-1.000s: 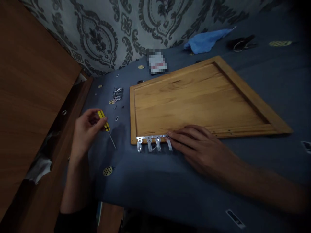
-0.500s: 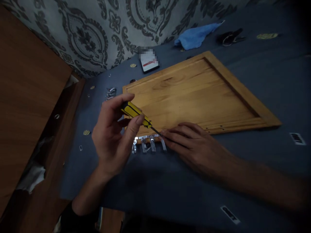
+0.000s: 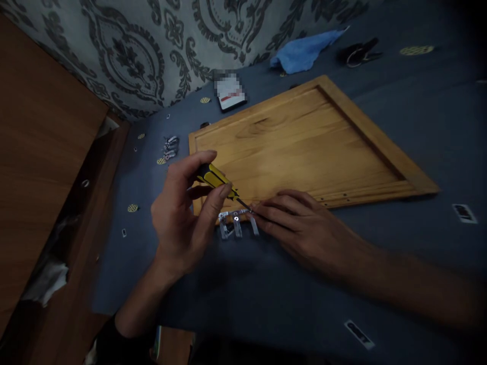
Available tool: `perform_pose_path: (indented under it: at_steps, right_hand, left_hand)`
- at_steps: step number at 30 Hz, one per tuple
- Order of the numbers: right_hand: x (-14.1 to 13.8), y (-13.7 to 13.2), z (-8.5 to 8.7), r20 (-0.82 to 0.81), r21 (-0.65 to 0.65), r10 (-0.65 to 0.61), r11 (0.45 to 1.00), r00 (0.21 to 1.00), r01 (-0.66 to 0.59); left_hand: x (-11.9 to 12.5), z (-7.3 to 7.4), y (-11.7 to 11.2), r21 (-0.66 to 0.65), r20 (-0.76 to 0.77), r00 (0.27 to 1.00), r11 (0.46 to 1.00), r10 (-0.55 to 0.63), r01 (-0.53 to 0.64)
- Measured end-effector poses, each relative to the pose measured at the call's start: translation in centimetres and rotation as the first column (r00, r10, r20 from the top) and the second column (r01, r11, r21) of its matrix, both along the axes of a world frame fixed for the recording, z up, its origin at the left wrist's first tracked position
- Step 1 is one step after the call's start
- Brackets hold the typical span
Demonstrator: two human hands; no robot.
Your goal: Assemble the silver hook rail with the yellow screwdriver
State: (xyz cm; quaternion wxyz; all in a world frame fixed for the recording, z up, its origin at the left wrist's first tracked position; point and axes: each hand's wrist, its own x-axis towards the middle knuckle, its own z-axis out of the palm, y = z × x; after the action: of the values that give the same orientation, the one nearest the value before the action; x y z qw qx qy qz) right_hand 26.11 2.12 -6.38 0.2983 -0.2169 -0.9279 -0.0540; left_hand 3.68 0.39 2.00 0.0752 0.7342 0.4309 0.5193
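Along the near edge of the wooden board [image 3: 297,144] sits a metal hook rack [image 3: 237,227]. The left hand [image 3: 177,210] grips a yellow screwdriver [image 3: 215,177], its tip at the rack beside the right hand [image 3: 304,223], whose grip I cannot tell.

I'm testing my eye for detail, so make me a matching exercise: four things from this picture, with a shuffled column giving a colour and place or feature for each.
1. Screwdriver
2. Rag
3. Hook rail
4. Wooden panel

A. Blue, lying beyond the panel
B. Golden-brown, with a raised frame
C. Yellow and black, in the left hand
D. Silvery, at the panel's near edge

Pairs: 1-C, 2-A, 3-D, 4-B
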Motion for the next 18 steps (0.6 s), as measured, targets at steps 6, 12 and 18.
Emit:
perform_pose_path:
  at_steps: [6, 12, 18]
  right_hand:
    - [0.17, 0.07, -0.22, 0.018, -0.046, 0.017, 0.999, 1.000, -0.016]
    - [0.06, 0.07, -0.19, -0.013, -0.019, 0.012, 1.000, 1.000, -0.012]
    - [0.13, 0.16, -0.36, 0.028, -0.036, 0.012, 0.999, 1.000, -0.011]
  left_hand:
    - [0.09, -0.08, -0.01, -0.029, -0.006, 1.000, 0.999, 0.016, -0.016]
    - [-0.15, -0.25, -0.13, -0.058, -0.019, 1.000, 0.998, -0.006, 0.005]
    - [0.14, -0.64, 0.34, -0.076, -0.009, 0.999, 0.996, -0.048, 0.047]
